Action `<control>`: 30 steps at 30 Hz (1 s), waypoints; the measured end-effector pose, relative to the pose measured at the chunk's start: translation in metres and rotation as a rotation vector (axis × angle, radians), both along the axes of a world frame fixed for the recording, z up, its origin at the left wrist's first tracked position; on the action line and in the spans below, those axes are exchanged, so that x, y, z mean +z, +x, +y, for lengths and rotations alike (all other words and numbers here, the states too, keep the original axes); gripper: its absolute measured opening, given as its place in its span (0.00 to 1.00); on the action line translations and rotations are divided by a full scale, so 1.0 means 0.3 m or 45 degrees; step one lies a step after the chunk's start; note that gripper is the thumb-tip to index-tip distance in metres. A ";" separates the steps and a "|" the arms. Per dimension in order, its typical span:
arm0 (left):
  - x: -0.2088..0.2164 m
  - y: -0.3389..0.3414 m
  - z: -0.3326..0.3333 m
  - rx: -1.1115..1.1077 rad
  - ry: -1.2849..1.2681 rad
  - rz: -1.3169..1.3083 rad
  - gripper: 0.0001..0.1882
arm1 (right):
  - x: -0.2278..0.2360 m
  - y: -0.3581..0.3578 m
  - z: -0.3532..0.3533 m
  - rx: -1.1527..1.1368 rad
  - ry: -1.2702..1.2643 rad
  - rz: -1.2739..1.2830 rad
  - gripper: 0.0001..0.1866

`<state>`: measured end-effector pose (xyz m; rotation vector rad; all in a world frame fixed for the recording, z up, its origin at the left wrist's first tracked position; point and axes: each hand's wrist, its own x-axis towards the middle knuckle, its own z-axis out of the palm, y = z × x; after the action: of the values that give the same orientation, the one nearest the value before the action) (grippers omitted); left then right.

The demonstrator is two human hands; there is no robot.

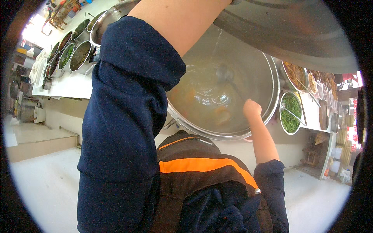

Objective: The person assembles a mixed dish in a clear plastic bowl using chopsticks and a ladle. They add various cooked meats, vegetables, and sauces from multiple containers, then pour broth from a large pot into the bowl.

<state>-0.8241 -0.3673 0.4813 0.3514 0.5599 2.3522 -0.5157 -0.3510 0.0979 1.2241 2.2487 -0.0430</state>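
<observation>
A big round metal pot (276, 85) of cloudy, pale broth (206, 83) stands right before me. My right hand (252, 109), closed in a fist, grips the handle of a ladle (224, 73) whose round head is in the broth. Pale and orange shapes show dimly below the surface. My left forearm reaches up past the top of the view, so that hand is hidden. Beside it, a large metal lid (291, 35) hangs tilted over the far right of the pot; what holds it cannot be seen. A thin streak, perhaps dripping water, shows below the lid.
Right of the pot, a bowl of chopped greens (290, 112) with a spoon and a pan of brown food (294, 73) sit on a white counter (311, 112). Several metal bowls of food, one with green leaves (67, 56), line another white counter (62, 88) at left.
</observation>
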 end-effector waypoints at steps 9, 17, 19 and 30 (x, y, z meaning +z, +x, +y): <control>-0.045 0.021 -0.013 -0.111 -0.164 0.054 0.08 | -0.256 -0.082 -0.089 -0.090 -0.299 0.222 0.14; -0.120 0.043 0.023 -0.032 -0.119 0.245 0.06 | 0.045 0.073 -0.098 -0.463 -0.880 0.741 0.16; -0.130 0.038 0.037 0.030 -0.086 0.257 0.06 | 0.151 0.123 -0.135 -0.463 -0.926 0.766 0.18; -0.104 0.085 0.043 0.009 -0.301 0.222 0.11 | 0.431 0.529 -0.441 -0.655 -0.904 1.052 0.29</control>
<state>-0.7985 -0.3545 0.4502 0.4470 0.9135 2.2440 -0.3570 -0.4834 0.2272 1.4513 2.0864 -1.6414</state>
